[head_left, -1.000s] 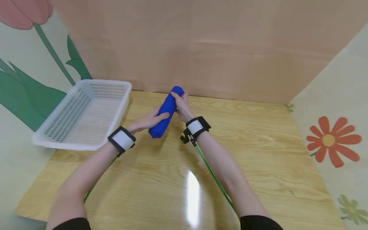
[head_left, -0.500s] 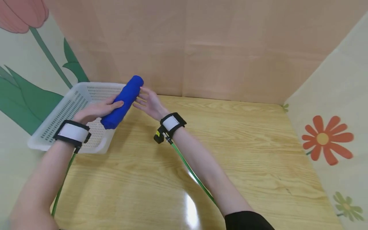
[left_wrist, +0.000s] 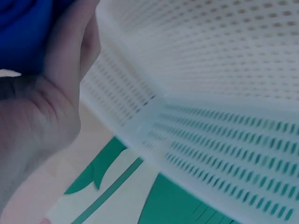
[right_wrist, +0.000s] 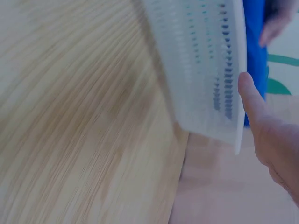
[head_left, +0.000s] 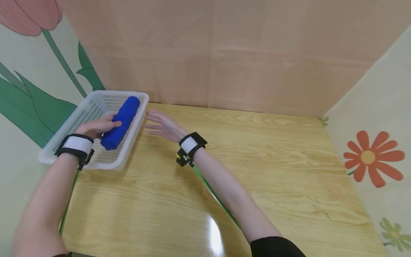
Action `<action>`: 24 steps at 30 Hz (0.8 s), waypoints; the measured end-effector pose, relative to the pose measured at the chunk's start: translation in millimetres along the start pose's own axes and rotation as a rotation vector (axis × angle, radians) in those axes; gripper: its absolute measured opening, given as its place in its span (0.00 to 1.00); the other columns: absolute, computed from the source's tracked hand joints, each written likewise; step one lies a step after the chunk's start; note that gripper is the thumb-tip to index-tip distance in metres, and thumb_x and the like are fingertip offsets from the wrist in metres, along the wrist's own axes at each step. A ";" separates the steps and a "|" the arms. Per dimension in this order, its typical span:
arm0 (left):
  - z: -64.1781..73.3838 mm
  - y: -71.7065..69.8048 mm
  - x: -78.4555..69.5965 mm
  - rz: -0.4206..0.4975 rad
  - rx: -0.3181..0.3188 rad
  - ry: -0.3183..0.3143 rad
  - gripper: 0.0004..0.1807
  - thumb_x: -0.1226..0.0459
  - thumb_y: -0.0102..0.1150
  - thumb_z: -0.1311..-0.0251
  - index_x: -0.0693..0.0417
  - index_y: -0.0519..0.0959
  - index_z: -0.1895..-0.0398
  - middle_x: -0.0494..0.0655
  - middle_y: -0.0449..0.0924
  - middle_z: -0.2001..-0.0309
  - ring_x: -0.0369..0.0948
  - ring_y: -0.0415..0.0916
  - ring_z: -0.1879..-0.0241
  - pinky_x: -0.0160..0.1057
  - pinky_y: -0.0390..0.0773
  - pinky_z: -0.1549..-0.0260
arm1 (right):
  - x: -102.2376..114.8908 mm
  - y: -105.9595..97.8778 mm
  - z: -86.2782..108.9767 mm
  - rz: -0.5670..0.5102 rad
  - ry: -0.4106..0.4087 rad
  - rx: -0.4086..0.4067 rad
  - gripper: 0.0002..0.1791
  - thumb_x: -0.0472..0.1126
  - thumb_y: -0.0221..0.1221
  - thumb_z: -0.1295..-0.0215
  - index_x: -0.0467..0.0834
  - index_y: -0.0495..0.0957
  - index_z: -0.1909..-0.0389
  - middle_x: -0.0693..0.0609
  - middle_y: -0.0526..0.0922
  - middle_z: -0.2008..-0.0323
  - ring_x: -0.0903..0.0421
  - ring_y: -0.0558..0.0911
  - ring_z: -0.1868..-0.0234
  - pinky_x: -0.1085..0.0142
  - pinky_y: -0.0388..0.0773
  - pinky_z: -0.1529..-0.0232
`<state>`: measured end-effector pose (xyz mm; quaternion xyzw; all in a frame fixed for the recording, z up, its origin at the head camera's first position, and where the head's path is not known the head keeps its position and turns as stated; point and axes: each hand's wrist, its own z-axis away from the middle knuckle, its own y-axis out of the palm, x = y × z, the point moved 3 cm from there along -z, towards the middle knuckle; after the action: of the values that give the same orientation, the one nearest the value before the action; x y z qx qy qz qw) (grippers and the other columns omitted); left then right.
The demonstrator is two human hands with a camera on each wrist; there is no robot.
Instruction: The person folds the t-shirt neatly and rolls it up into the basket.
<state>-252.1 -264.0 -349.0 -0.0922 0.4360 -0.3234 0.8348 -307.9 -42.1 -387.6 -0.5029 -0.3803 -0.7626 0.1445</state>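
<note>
A rolled-up blue cloth (head_left: 127, 111) lies slanted within the white plastic basket (head_left: 135, 131), near its right wall. My left hand (head_left: 96, 127) holds the roll from its left side, thumb on top; most of its fingers are hidden. In the left wrist view, the cloth (left_wrist: 23, 37) shows coiled layers at its end beside the hand (left_wrist: 51, 98). Just outside the basket's right wall is my right hand (head_left: 166, 127), fingers spread and nothing in them. The right wrist view has its thumb (right_wrist: 250, 91) close to the basket's rim; whether they touch I cannot tell.
The basket stands at the back left of a wooden table (head_left: 257, 171). A pinkish-brown backdrop (head_left: 240, 60) rises behind, with flower-patterned panels at both sides. Green cables (head_left: 213, 194) run from the wrist cameras along both forearms.
The left hand has carried the blue cloth roll leftward and down into the basket. The right hand has let go of it and moved left to beside the basket.
</note>
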 end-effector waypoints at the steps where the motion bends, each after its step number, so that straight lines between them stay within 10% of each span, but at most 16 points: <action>1: -3.1 1.2 2.3 0.020 0.027 -0.028 0.42 0.55 0.29 0.19 0.55 0.12 0.25 0.75 0.21 0.23 0.72 0.32 0.23 0.74 0.49 0.30 | -0.1 -3.8 2.1 0.012 0.002 -0.005 0.31 0.48 0.43 0.19 0.47 0.49 0.20 0.43 0.51 0.19 0.37 0.60 0.22 0.48 0.59 0.23; 9: -24.0 12.7 9.6 0.022 0.190 -0.206 0.41 0.63 0.30 0.21 0.58 0.11 0.27 0.77 0.17 0.25 0.75 0.25 0.26 0.72 0.54 0.31 | -1.6 -25.2 15.0 0.093 0.021 -0.012 0.30 0.46 0.44 0.19 0.46 0.52 0.21 0.41 0.51 0.20 0.36 0.62 0.24 0.46 0.58 0.23; 24: -22.0 22.0 10.1 -0.027 0.138 -0.315 0.41 0.68 0.36 0.24 0.63 0.19 0.24 0.76 0.23 0.24 0.73 0.34 0.24 0.67 0.66 0.34 | 3.6 -79.7 43.9 0.267 0.053 -0.072 0.28 0.45 0.40 0.18 0.44 0.54 0.22 0.39 0.55 0.22 0.35 0.61 0.23 0.45 0.61 0.25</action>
<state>-255.1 -250.4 -378.6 -0.0900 0.2750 -0.3452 0.8928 -328.8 43.7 -410.1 -0.5337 -0.2785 -0.7626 0.2368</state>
